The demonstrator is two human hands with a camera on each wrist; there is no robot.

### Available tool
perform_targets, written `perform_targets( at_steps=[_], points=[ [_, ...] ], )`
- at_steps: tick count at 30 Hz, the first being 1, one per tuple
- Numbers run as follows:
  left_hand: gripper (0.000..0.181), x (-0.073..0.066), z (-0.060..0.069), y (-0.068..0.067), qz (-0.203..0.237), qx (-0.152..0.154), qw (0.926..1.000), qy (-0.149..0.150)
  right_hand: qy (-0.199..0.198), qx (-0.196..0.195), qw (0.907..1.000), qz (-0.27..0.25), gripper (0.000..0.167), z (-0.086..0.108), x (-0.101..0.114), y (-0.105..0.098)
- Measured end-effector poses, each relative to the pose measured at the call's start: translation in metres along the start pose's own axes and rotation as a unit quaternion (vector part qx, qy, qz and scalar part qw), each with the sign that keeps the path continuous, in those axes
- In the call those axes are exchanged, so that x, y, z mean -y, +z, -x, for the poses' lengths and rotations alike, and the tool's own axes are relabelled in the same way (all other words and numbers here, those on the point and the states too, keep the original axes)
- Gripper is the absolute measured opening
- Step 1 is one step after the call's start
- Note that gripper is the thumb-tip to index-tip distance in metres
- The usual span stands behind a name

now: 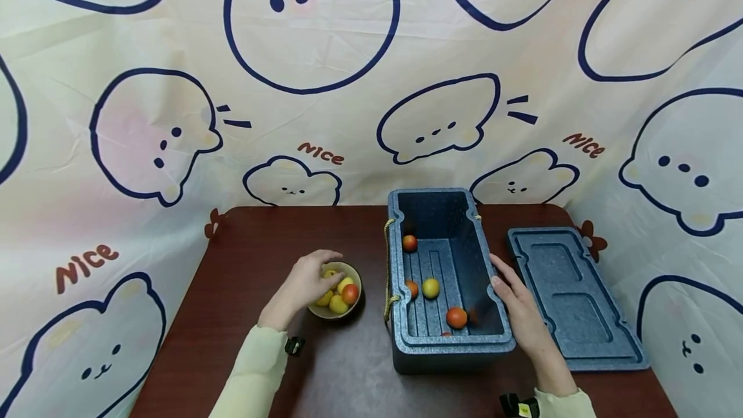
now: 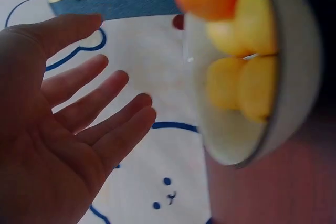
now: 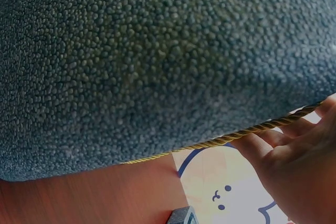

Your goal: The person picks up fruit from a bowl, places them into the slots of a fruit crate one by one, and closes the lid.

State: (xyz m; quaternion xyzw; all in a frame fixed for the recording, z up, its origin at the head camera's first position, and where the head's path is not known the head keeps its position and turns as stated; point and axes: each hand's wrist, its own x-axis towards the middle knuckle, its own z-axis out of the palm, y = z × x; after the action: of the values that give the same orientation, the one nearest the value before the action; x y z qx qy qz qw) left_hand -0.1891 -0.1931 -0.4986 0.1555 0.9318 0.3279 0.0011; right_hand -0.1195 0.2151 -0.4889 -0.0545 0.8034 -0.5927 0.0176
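My left hand (image 1: 307,281) hovers over the left side of a small round bowl (image 1: 358,276), its fingers spread and nothing between them. Several yellow fruits (image 1: 339,304) and one red-orange fruit (image 1: 350,293) lie in that bowl. In the left wrist view the left hand (image 2: 68,119) is apart from the bowl (image 2: 231,156). My right hand (image 1: 525,315) rests with its fingers on the right rim of a blue-grey foam box (image 1: 453,342). Inside the box are a yellow fruit (image 1: 431,288) and several red-orange fruits (image 1: 456,318), one partly hidden by the near wall.
A blue-grey lid (image 1: 580,302) lies flat to the right of the box. Yellow rope (image 1: 387,276) runs along the box's left side. The dark brown table (image 1: 255,244) meets a patterned cloth (image 1: 360,128) at the back and sides.
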Motion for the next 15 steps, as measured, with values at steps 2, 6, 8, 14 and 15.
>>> perform_targets(
  at_steps=[2, 6, 8, 14, 15],
  points=[
    [0.039, 0.002, 0.003, 0.007, 0.001, 0.01, 0.9999, -0.005, 0.0, -0.002, 1.0, 0.004, 0.05, 0.0, 0.0, 0.0],
    [0.042, 0.004, 0.008, 0.018, 0.008, 0.026, 0.9992, -0.028, 0.002, -0.005, 0.9999, 0.009, 0.05, -0.001, 0.001, 0.0],
    [0.042, 0.006, 0.01, 0.022, 0.014, 0.031, 0.9987, -0.039, 0.004, -0.004, 0.9999, 0.01, 0.051, 0.0, 0.001, 0.001],
    [0.038, 0.011, 0.014, 0.033, 0.016, 0.027, 0.9989, -0.035, 0.002, -0.003, 1.0, 0.006, 0.05, 0.001, 0.001, 0.001],
    [0.036, 0.011, 0.014, 0.034, 0.014, 0.025, 0.9991, -0.03, 0.001, -0.003, 1.0, 0.005, 0.05, 0.001, 0.001, 0.001]
  ],
)
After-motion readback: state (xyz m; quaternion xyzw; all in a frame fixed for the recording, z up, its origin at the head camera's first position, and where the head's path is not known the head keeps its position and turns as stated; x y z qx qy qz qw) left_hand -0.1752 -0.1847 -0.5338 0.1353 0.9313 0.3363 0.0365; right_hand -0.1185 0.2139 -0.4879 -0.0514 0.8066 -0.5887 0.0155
